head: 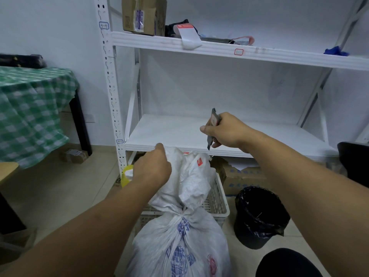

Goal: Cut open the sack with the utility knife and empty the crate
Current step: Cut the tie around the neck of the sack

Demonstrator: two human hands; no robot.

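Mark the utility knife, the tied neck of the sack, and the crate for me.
utility knife [213, 124]: head view, on the grey handle above the right hand.
sack [182, 214]: head view, on the tied neck.
crate [216, 198]: head view, on its slatted right wall.

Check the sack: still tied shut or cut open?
Tied shut. The sack is cinched at its neck; the left hand grips the top, the utility knife in the right hand is clear of it.

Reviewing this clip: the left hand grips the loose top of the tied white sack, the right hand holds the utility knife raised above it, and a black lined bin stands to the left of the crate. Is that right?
Not quite. The head view shows the black lined bin to the right of the crate, not the left. The rest holds: the left hand grips the loose top of the tied white sack, and the right hand holds the utility knife raised above it.
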